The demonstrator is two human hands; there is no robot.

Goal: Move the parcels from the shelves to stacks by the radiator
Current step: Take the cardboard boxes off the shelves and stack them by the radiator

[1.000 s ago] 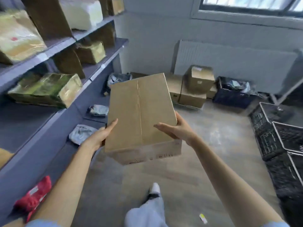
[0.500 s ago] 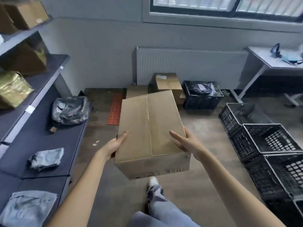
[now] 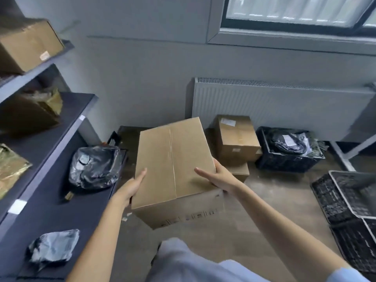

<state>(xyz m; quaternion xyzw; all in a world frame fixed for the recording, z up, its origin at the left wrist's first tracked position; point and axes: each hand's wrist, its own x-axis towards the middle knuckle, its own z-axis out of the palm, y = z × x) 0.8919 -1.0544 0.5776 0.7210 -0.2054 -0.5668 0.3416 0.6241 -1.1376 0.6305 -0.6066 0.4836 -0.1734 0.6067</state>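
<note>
I carry a large cardboard box [image 3: 173,159] in front of me above the floor. My left hand [image 3: 132,186] grips its left side, thumb on top. On the box's right side is my right hand [image 3: 219,176], its thumb lying across the top. Ahead is the white radiator [image 3: 284,106], and below it a smaller cardboard box [image 3: 238,137] is stacked on another box [image 3: 241,171]. The shelves [image 3: 50,139] on my left hold a black bagged parcel [image 3: 95,165], a grey parcel [image 3: 53,247], a gold-wrapped parcel [image 3: 10,167] and a cardboard box [image 3: 28,43].
A black crate [image 3: 284,161] with dark bags stands right of the stacked boxes. Several empty black crates [image 3: 345,200] line the right side. A white table leg [image 3: 345,153] slants down beside the radiator. My leg fills the bottom middle.
I have turned from the shelves and walked toward the radiator with the box; the radiator and the stacked boxes are now much closer. Both hands keep the same hold.
</note>
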